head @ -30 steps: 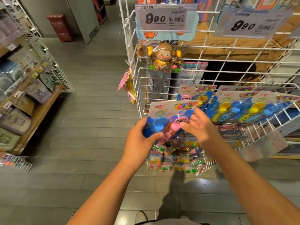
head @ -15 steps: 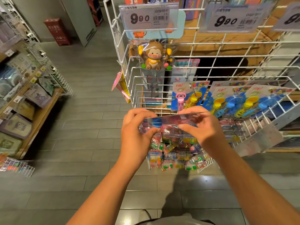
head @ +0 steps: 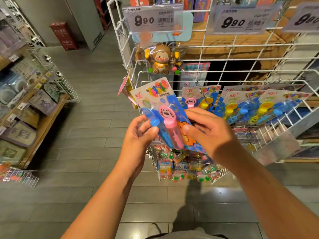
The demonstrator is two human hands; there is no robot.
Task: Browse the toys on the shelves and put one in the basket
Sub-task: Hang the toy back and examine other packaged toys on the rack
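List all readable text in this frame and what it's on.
"990": left price tag.
"980": middle price tag.
Right price tag: digits blurred and cut off, unreadable.
Barcodes and small print on the tags: too small.
Toy pack in the hands, red box, monkey toy bib: lettering not legible.

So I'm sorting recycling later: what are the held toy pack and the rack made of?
Toy pack: printed glossy card, seemingly with a clear plastic blister over pink and blue plastic tubes, judging by the glare. Rack: thin metal wire, apparently white-coated.
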